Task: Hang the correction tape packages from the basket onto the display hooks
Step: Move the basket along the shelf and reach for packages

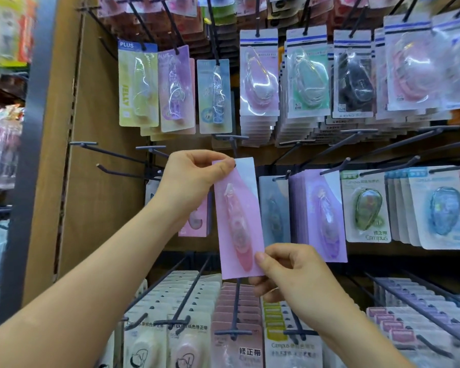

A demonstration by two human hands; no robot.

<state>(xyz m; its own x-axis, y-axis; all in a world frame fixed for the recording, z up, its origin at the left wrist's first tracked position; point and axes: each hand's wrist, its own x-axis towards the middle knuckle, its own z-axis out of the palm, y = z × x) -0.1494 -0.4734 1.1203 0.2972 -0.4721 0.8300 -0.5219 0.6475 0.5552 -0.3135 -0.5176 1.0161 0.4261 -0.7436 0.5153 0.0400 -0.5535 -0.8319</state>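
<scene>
A clear plastic blister on the long pink cardboard correction tape package (pixel 238 216) encloses a slim pink dispenser (glossy, tapering at both ends). The package is held upright before the brown display board (pixel 104 181), its top edge just under the crossbar of a dark metal display hook (pixel 232 139). Whether the hook passes through the card cannot be told. The left hand (pixel 194 179), arm reaching up, pinches the top left corner between thumb and forefinger. The right hand (pixel 290 274) pinches the bottom right corner, its other fingers curled. Just to the right, a grey-blue carded package (pixel 274 208) and a stack of purple carded packages (pixel 322 216) hang on neighbouring hooks.
</scene>
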